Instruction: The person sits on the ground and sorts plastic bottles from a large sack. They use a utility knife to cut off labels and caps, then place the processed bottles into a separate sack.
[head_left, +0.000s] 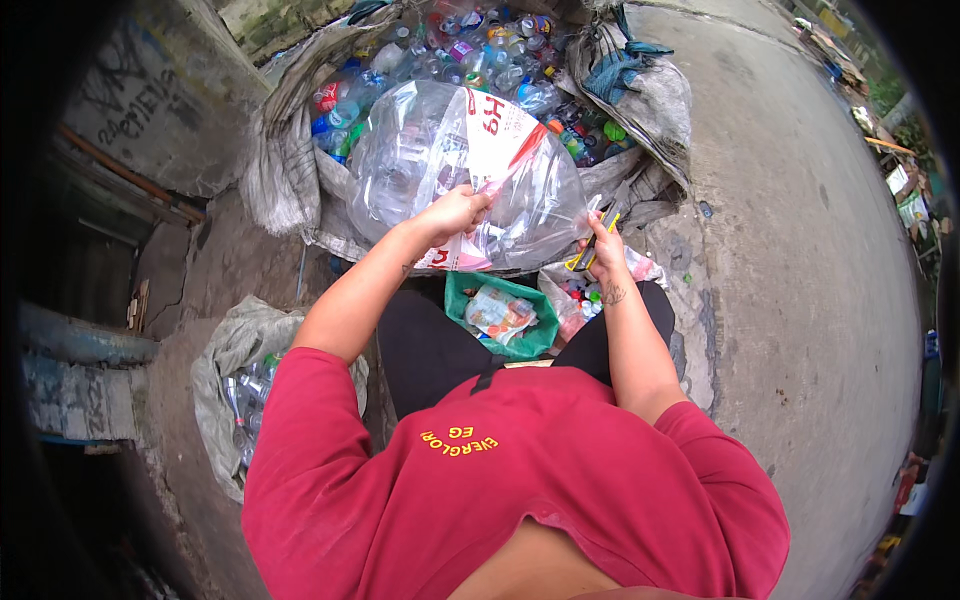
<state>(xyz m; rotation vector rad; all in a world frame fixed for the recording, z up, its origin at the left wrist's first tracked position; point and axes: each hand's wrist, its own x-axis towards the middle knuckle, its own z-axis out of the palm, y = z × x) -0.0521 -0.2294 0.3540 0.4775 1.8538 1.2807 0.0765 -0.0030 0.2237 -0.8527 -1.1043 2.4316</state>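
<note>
A large clear plastic water container (405, 161) lies on its side across the front of a big woven sack. Around it runs a white and red printed label (499, 127). My left hand (456, 214) grips the label near the container's middle. In my right hand (602, 244), at the container's right end, is a yellow and black utility knife (579, 261); the state of its blade is hard to make out. Behind the container, the woven sack (289, 150) holds many plastic bottles (480, 49) with coloured caps.
Between my knees stands a green sack (551, 330) with plastic wrappers, beside a whitish sack (559, 289) of bottle caps. Another woven sack (214, 427) with clear bottles is at the left. A concrete wall (165, 90) rises at the left; scattered debris (911, 187) lines the pavement's right side.
</note>
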